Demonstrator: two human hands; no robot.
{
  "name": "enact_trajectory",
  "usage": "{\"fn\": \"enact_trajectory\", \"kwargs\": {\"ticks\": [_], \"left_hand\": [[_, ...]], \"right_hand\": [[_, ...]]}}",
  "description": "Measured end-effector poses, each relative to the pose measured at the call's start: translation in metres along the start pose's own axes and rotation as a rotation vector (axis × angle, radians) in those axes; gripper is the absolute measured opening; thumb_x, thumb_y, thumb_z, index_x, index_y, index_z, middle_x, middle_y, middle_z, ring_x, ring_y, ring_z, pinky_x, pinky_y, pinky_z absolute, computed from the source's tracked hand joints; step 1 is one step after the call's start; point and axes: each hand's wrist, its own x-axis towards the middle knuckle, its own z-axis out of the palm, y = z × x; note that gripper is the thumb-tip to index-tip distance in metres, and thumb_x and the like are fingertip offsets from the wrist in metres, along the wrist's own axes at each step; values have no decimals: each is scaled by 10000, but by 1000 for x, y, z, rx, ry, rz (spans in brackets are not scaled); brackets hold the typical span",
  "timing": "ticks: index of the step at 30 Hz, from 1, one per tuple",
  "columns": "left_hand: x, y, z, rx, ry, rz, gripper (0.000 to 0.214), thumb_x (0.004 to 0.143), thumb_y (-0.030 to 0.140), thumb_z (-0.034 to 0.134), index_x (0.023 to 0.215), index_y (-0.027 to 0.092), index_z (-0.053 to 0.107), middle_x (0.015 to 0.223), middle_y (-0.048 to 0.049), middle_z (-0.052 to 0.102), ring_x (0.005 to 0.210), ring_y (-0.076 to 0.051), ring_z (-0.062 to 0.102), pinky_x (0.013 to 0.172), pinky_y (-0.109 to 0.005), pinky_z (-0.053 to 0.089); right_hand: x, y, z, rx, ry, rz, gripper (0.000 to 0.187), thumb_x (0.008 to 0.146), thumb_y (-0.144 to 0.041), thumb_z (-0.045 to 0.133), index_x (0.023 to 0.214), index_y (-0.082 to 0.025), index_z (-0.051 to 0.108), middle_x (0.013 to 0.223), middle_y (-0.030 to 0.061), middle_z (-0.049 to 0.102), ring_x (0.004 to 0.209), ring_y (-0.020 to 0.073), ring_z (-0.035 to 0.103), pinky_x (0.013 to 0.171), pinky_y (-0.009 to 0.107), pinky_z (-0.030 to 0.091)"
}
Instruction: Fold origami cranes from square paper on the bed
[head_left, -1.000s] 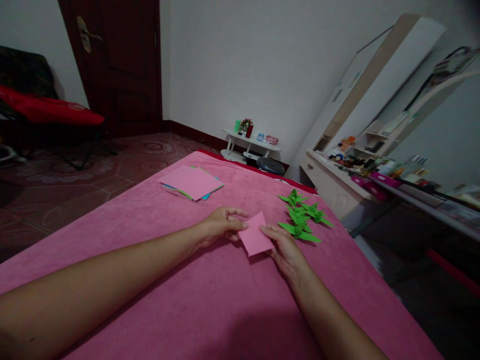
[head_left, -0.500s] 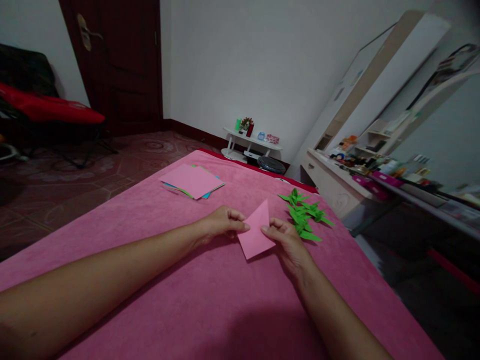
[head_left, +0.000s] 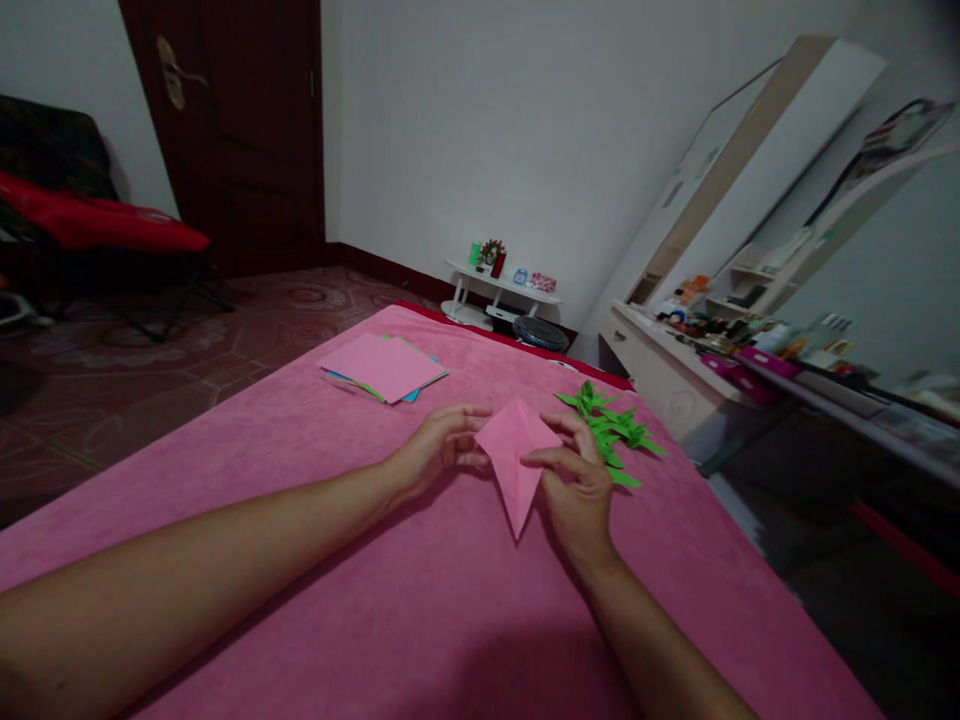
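Note:
A sheet of pink origami paper (head_left: 517, 450), folded into a kite shape with its long point toward me, is held just above the pink cover. My right hand (head_left: 581, 485) pinches its right side, thumb on the front face and fingers behind. At the left corner, my left hand (head_left: 442, 445) has its fingers and thumb apart around the edge; whether they touch the paper I cannot tell. Just beyond my right hand lie several green folded paper pieces (head_left: 619, 425) with pointed tips, partly hidden by that hand.
A stack of square paper (head_left: 386, 368), pink on top with green and blue edges below, lies at the far left of the pink-covered surface (head_left: 360, 600). Farther off stand a low white shelf (head_left: 502, 280), a cluttered dressing table (head_left: 675, 360) and a red folding chair (head_left: 112, 225).
The pink paper has turned and now shows a kite shape with its long point toward me. My left fingers have loosened from its face; my right hand still grips it.

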Motion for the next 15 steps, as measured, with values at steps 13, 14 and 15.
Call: {"fn": "enact_trajectory", "kwargs": {"ticks": [13, 14, 15], "left_hand": [[-5, -11, 7, 132, 106, -130, 328, 547, 250, 806, 773, 66, 656, 681, -76, 668, 479, -85, 568, 466, -181, 467], [-4, -12, 8, 101, 150, -128, 347, 542, 240, 809, 802, 69, 657, 724, -86, 679, 515, -97, 593, 487, -181, 480], [-4, -12, 8, 74, 180, -122, 366, 538, 230, 810, 830, 72, 656, 763, -95, 687, 554, -112, 616, 511, -184, 493]], "right_hand": [[-8, 5, 13, 462, 73, 502, 262, 762, -288, 599, 1019, -241, 586, 988, 41, 640, 779, 159, 609, 680, 263, 468], [-9, 5, 14, 509, 46, 566, 280, 774, -343, 596, 1033, -238, 568, 954, 43, 649, 736, 155, 614, 632, 256, 470], [-11, 6, 15, 531, 1, 614, 302, 773, -383, 603, 1031, -230, 562, 896, 41, 657, 687, 151, 614, 590, 248, 466]]}}
